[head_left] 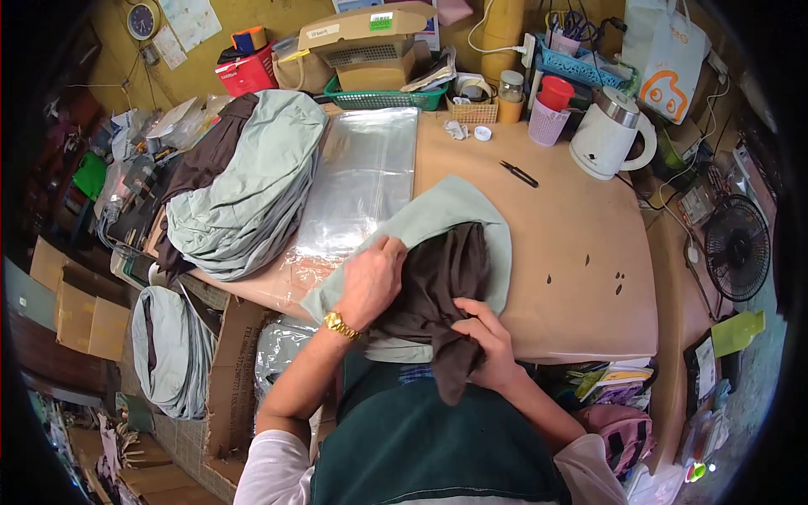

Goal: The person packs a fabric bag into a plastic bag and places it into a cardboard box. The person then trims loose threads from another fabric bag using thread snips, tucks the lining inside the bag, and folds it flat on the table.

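A piece of pale green cloth (459, 202) lies at the front edge of the table, with dark brown cloth (429, 282) bunched over it. Whether the two are sewn together I cannot tell. My left hand (372, 282), a gold watch at its wrist, has its fingers closed in a pinch where the green cloth meets the brown. Lower down, my right hand (490, 341) grips a fold of the brown cloth between thumb and fingers. One brown end hangs below it, over the table edge toward my lap.
A heap of green and brown cloth (252, 185) lies at the left, beside clear plastic sheets (362, 177). Small thread snips (519, 173) lie near the white kettle (608, 139). A green basket (387, 99) stands at the back, a black fan (736, 248) at the right.
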`<state>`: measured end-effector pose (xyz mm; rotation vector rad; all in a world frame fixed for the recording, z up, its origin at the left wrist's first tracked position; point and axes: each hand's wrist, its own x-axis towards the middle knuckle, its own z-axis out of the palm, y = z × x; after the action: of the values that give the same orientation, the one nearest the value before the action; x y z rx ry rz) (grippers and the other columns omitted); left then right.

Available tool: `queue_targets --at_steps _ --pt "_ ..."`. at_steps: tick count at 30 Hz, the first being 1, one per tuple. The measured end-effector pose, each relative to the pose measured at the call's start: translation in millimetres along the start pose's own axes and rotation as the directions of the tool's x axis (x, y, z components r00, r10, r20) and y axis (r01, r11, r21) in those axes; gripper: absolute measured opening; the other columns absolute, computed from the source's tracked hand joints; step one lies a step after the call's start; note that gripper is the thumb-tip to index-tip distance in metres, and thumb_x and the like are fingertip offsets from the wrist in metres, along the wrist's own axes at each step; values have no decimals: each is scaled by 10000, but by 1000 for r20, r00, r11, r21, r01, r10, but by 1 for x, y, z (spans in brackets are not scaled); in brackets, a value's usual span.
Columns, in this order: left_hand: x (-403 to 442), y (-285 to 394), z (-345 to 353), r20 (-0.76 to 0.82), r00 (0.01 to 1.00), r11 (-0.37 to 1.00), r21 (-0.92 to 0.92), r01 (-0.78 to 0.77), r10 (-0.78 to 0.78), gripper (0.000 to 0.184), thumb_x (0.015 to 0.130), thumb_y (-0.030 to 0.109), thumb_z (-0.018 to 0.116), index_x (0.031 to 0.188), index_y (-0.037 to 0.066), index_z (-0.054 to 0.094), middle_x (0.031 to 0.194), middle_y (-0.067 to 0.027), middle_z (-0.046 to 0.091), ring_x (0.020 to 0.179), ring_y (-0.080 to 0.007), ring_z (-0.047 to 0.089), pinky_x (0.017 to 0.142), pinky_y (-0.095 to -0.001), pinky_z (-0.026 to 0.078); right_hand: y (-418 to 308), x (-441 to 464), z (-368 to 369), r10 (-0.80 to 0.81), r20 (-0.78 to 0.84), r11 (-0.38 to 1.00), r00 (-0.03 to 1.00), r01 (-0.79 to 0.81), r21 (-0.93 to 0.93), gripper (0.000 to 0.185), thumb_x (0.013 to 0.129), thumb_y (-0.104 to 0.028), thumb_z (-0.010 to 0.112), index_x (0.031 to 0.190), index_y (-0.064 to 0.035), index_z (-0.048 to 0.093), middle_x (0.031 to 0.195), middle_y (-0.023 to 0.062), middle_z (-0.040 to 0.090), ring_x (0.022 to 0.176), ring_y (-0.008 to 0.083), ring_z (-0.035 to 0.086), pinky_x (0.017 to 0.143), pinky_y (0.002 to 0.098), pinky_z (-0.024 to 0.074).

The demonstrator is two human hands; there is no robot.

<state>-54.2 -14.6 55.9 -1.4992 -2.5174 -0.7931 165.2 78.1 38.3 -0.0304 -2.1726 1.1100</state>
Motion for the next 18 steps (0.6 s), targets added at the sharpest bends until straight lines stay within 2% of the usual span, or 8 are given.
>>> queue_targets --at_steps 1,4,5,7,9,11,12,18 --pt "6 16 -18 -4 1000 1000 -1 -6 6 79 859 104 606 930 79 629 891 -133 627 760 -372 637 627 -458 506 3 7 1 -46 25 999 999 46 -11 444 647 -69 799 1044 -9 611 1274 229 534 1140 395 570 999 419 450" --pt "11 76 -75 -80 874 876 -30 -482 478 149 749 126 637 896 110 615 853 -73 574 746 -285 595 641 -381 492 16 48 8 -323 -41 932 946 310 -186 459 681 -140 785 1093 -26 618 1263 216 553 1141 403 568 1029 439 425" --pt "9 97 -91 -56 783 783 -7 -621 620 182 703 149 633 883 129 608 850 -51 551 757 -241 573 646 -328 460 52 47 24 -7 -62 964 998 23 264 453 706 -172 765 1114 -34 625 1253 204 567 1155 401 561 1048 446 402" --pt "2 118 -98 -76 666 670 113 -734 742 165 713 154 636 874 134 608 844 -41 548 727 -234 548 629 -324 423 69 65 30 277 51 723 960 -243 647 449 731 -203 746 1134 -43 632 1242 193 581 1168 399 553 1067 454 380" --pt "5 119 -101 -69 615 618 146 -773 786 172 707 143 639 876 131 611 845 -45 551 723 -243 544 623 -339 420 56 91 15 55 -103 937 993 -15 349 475 747 -231 741 1168 -48 621 1251 184 581 1199 385 533 1084 446 362" --pt "25 93 -102 -152 841 846 229 -481 519 204 694 112 649 896 120 620 848 -54 555 713 -258 535 633 -363 420 32 123 -3 -203 -169 979 964 204 -13 501 763 -260 736 1201 -53 611 1259 175 580 1230 372 512 1101 439 343" --pt "37 81 -107 -243 812 843 253 -475 531 219 723 170 644 923 116 573 883 -71 546 747 -272 556 664 -362 439 29 132 -6 -326 -168 936 930 293 -196 514 771 -274 734 1218 -55 605 1264 171 579 1246 365 501 1109 435 334" --pt "-9 115 -58 -75 749 752 34 -658 659 194 754 148 653 931 107 585 888 -80 544 775 -263 566 690 -368 441 39 156 -26 -229 -311 956 923 153 -249 586 773 -333 739 1264 -58 576 1275 178 576 1243 354 501 1096 423 349"
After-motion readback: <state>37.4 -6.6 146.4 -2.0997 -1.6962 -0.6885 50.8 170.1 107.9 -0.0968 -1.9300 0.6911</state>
